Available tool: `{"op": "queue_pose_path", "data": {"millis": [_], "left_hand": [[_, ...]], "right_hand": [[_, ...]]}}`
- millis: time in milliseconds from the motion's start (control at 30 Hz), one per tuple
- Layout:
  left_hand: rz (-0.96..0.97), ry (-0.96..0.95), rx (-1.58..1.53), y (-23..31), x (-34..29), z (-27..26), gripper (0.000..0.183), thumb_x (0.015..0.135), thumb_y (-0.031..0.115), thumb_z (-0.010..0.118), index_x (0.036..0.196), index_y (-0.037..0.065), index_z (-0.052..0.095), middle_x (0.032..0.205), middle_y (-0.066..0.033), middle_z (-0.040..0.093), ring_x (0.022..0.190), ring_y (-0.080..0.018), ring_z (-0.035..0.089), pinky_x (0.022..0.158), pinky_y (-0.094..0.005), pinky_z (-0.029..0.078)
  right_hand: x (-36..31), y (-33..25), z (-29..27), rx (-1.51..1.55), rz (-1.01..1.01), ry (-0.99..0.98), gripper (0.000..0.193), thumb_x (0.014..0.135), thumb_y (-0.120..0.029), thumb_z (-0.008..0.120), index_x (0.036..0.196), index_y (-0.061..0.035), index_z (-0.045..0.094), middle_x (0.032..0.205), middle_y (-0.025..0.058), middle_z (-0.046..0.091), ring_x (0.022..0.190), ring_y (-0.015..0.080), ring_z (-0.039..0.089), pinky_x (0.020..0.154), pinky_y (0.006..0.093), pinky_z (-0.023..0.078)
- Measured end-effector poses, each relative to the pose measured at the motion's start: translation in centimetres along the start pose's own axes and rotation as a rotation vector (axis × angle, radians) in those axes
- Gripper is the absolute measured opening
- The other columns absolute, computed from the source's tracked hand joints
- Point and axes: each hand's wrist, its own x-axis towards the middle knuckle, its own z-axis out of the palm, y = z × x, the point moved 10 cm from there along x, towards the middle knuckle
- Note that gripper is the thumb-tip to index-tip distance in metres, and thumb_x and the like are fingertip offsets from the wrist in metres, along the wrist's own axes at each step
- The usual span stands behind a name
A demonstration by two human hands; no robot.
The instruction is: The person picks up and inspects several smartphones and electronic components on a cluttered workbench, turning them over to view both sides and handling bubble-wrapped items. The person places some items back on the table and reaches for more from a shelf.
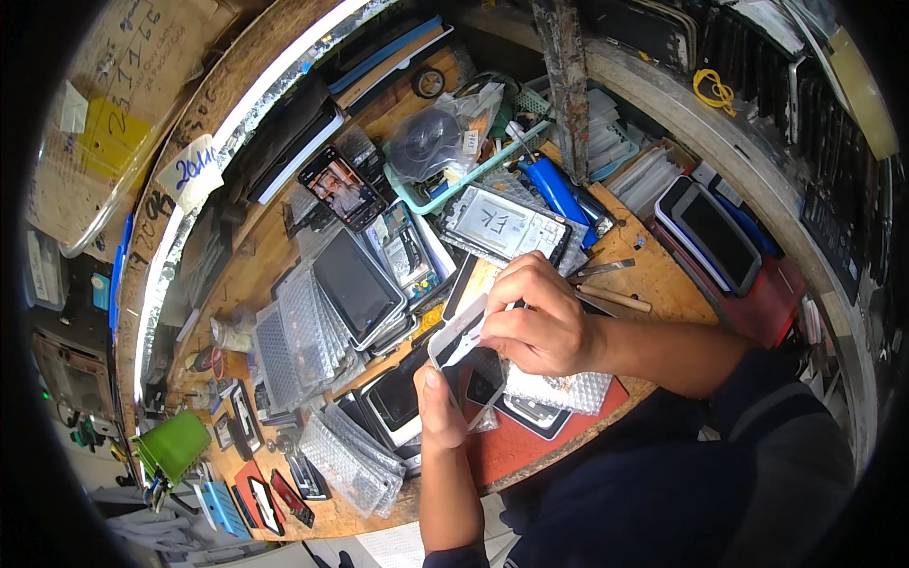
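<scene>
Over the middle of the workbench, my left hand grips the lower end of a thin, pale-edged phone panel, tilted up, with its thumb toward me. My right hand is closed, fingers bent and pinched together at the panel's right side. A narrow whitish strip runs along the panel there, close to the right fingertips; whether they pinch the strip or the panel's edge is hidden. Beneath the hands are a dark-screened phone, a bubble-wrapped piece and a red mat.
Stacked tablets and bubble-wrap sleeves crowd the left. Behind are a lit phone, an opened device, a marked panel and a teal basket. A wooden-handled tool lies right; a green bin stands far left.
</scene>
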Motion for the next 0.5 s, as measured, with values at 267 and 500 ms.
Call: {"op": "queue_pose_path", "data": {"millis": [267, 500], "left_hand": [[-0.207, -0.086, -0.201, -1.1, 0.1, 1.7, 0.086, 0.102, 0.065, 0.033, 0.143, -0.009, 0.046, 0.117, -0.0235, 0.068, 0.099, -0.0294, 0.071, 0.084, -0.0386, 0.059], [-0.189, 0.178, -0.090, -1.1, 0.7, -0.7, 0.052, 0.108, 0.038, 0.046, 0.131, -0.007, 0.059, 0.119, -0.0174, 0.069, 0.105, -0.0232, 0.070, 0.096, -0.0361, 0.054]], "right_hand": [[-0.5, 4.7, 1.2, 0.320, 0.514, -0.027, 0.032, 0.089, -0.018, 0.080, 0.107, -0.0012, 0.060, 0.096, 0.0076, 0.059, 0.086, 0.0158, 0.060, 0.081, 0.0331, 0.052], [-3.9, 8.0, 4.9, 0.819, 0.878, -0.155, 0.024, 0.101, -0.018, 0.067, 0.082, -0.0033, 0.064, 0.076, -0.0044, 0.056, 0.070, 0.0016, 0.046, 0.060, 0.0235, 0.038]]}}
